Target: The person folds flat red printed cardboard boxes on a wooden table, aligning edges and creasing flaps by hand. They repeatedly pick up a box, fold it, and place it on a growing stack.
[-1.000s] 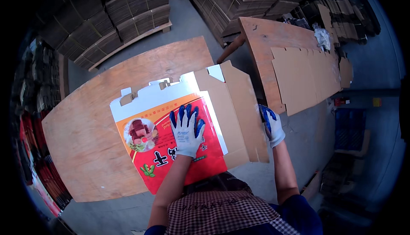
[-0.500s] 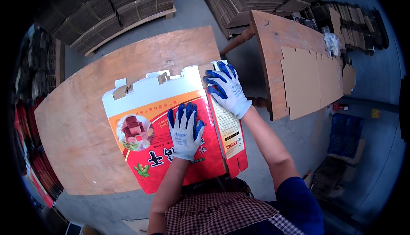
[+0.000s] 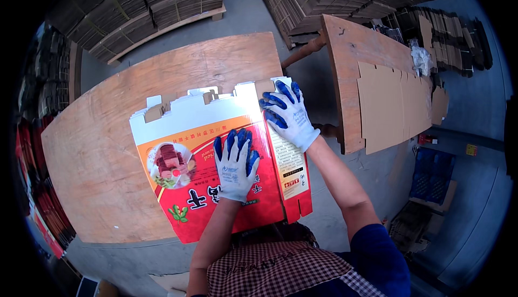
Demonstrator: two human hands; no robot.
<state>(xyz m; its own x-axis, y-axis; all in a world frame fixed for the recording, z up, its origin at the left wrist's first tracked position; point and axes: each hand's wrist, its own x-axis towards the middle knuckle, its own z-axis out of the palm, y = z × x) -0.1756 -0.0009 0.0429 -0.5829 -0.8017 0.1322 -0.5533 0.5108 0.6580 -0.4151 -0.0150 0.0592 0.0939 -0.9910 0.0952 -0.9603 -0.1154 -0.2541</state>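
Note:
A stack of flattened printed cardboard boxes [image 3: 183,200], red and orange with white flaps at the far side, lies on the wooden table [image 3: 97,151] in front of me. My left hand [image 3: 236,167], in a white glove with blue fingertips, rests flat on the red panel, fingers spread. My right hand [image 3: 288,113], gloved alike, lies with spread fingers over the right far corner, by the creased side panel with cream and red print. Both palms face down. Whether the right fingertips curl over an edge is hard to make out.
A second wooden table [image 3: 348,49] to the right bears plain brown flat cardboard [image 3: 394,108] and crumpled clear plastic [image 3: 420,58]. Tied cardboard stacks [image 3: 178,5] stand on a pallet behind. More folded boxes [image 3: 46,183] line the left. A blue crate [image 3: 433,170] is at the right.
Both hands stay in almost the same places on the printed cardboard. The whole view has shifted slightly; nothing has plainly been taken up or let go.

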